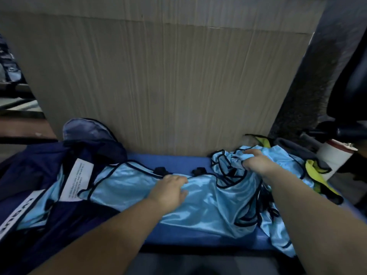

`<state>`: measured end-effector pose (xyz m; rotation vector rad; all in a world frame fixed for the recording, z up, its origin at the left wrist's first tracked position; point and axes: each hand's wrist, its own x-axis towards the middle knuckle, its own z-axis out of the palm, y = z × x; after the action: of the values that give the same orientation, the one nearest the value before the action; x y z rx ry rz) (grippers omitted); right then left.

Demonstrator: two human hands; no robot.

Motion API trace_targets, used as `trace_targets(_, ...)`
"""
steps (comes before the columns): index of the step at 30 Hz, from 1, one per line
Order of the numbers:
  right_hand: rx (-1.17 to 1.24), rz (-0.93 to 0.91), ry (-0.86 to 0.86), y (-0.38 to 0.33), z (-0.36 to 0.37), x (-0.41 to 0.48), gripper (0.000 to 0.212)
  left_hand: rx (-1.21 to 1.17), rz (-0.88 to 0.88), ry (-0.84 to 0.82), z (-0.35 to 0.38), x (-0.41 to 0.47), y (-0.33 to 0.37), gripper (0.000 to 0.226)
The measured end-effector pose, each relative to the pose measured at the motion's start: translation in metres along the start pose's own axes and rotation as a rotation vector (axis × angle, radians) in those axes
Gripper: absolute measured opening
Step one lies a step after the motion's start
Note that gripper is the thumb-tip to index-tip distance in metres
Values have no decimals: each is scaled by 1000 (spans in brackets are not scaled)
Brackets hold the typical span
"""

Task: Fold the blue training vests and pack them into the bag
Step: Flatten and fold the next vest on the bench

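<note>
Left hand [170, 190] lies palm-down on the centre vest [129, 187] — pressing or pinching, unclear. Right hand [256, 161] clutches the heap [228, 171] of vests, fingers curled in. Bag [39, 171] at left — cut off.

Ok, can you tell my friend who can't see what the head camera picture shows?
A person's left grip pinches a shiny blue vest spread on a blue mat, while the right grip clutches a bunched pile of vests. A navy bag lies at left, and cardboard stands behind.
</note>
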<state>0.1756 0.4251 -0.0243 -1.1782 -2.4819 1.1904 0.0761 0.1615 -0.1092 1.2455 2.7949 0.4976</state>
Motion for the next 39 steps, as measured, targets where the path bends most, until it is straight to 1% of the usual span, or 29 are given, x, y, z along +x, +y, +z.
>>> trace_targets(1,-54,-3,3,4,-7,0,67,-10,-16,-55,8,-1,3,48)
trace_targets(2,-139,5,-1,6,-15,-1,64,-11,-40,-113,14,-2,5,56)
trace_targets(4,-297,47,-19,15,-29,-1,49,37,-81,-218,23,-1,8,67)
trace_targets(6,-491,39,10,24,-42,4,37,113,-97,-312,29,1,9,77)
trace_targets(8,-516,38,51,36,-57,12,33,141,-97,-355,31,4,10,87)
trace_targets(9,-499,42,104,40,-65,12,33,146,-94,-360,31,5,11,91)
trace_targets(11,-442,61,207,46,-81,4,32,155,-93,-362,28,9,15,95)
trace_targets(12,-446,73,218,47,-87,0,30,154,-94,-360,27,12,18,96)
trace_targets(14,-425,76,237,50,-94,-8,22,152,-84,-309,28,18,28,90)
trace_targets(16,-288,64,272,61,-94,-9,19,146,-64,-162,33,24,42,86)
trace_targets(17,-200,61,300,67,-92,-8,27,131,-43,-86,37,26,49,88)
trace_targets(18,-110,77,331,73,-88,-9,37,104,-6,-48,43,28,57,90)
trace_targets(20,36,109,343,84,-77,-14,53,56,91,-65,55,31,73,86)
trace_targets(22,139,124,325,93,-68,-17,68,33,162,-124,66,32,87,74)
trace_targets(24,127,150,285,102,-65,-12,79,29,180,-198,73,32,97,71)
trace_targets(25,104,154,262,105,-67,-10,76,45,186,-227,76,33,99,72)
trace_targets(26,85,141,253,104,-71,-8,66,58,190,-241,77,33,101,72)
trace_targets(28,100,105,307,104,-78,-4,42,47,183,-239,78,35,102,74)
trace_targets(30,144,78,389,106,-82,0,31,-10,172,-227,77,35,101,74)
trace_targets(32,134,48,441,107,-81,1,30,-106,156,-163,76,32,98,76)
trace_targets(33,128,40,462,108,-80,2,31,-140,157,-95,76,30,98,81)
trace_targets(35,100,38,486,107,-79,2,32,-130,171,83,74,21,101,89)
trace_targets(36,67,38,493,107,-79,1,31,-129,194,169,72,17,106,83)
trace_targets(37,33,34,500,107,-79,1,31,-153,222,233,70,15,114,71)
trace_targets(38,11,30,504,106,-79,0,30,-177,246,259,68,14,125,61)
trace_targets(39,5,17,509,106,-79,0,29,-189,268,251,66,14,138,56)
